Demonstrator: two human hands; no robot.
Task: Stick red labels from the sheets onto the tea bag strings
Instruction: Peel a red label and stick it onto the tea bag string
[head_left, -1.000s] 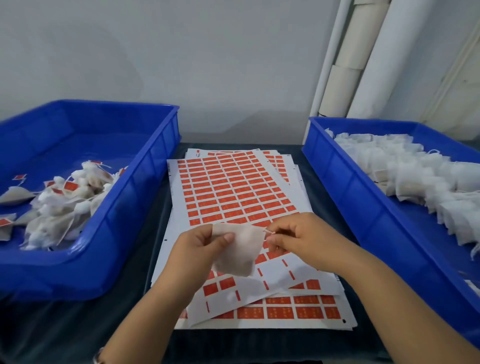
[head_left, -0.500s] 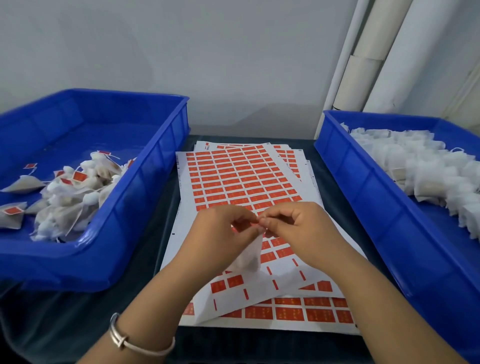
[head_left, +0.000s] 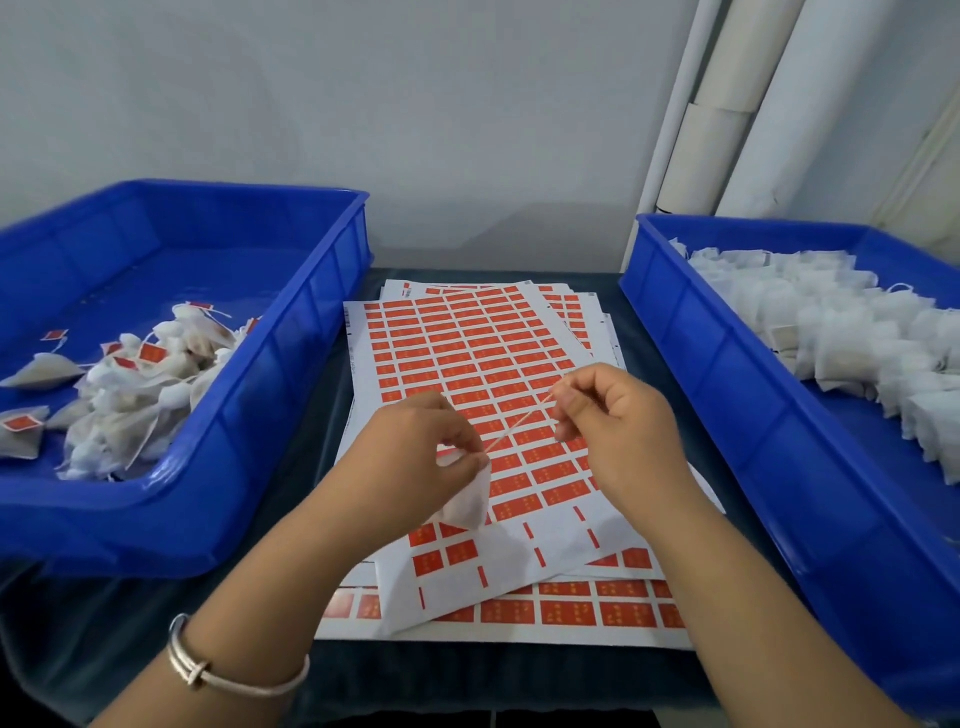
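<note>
My left hand grips a white tea bag over the label sheets. A thin string runs taut from the bag up to my right hand, which pinches its far end between thumb and fingertips. Beneath both hands lies a stack of white sheets with rows of red labels. The top sheet has many labels gone from its near end, leaving bare backing.
A blue bin on the left holds tea bags with red labels. A blue bin on the right holds a pile of unlabelled white tea bags. White pipes stand at the back right against the wall.
My hands met at the bag, then my right hand drew away up and to the right, pulling the string out taut. My left hand keeps hold of the bag.
</note>
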